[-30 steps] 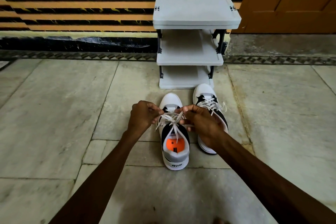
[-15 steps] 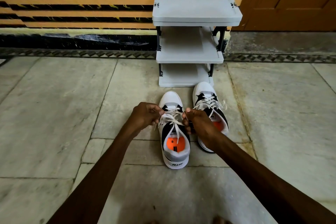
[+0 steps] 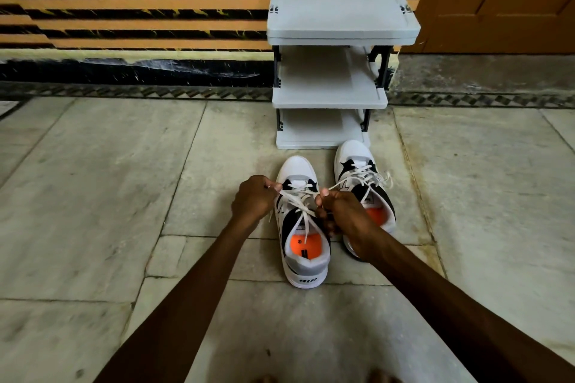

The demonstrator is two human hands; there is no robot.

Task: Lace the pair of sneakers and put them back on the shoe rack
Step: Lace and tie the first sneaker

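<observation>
Near sneaker (image 3: 303, 242) on floor (image 3: 93, 196), heel toward viewer, orange insole showing. Left hand (image 3: 252, 199), grip closed on white lace (image 3: 297, 200) at left; right hand (image 3: 337, 211), grip closed on same lace at right. Second sneaker (image 3: 362, 177) just beyond, laced, toe touching grey shoe rack (image 3: 329, 93).

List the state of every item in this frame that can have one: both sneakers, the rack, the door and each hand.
Near sneaker: upright on the floor, lace crossed over the tongue, ends pulled apart, bow not finished.
Far sneaker: upright on the floor, laced, toe at the rack's base.
Shoe rack: standing, shelves bare.
Door: shut as far as visible.
Left hand: pinching a lace end.
Right hand: pinching the other end.
</observation>
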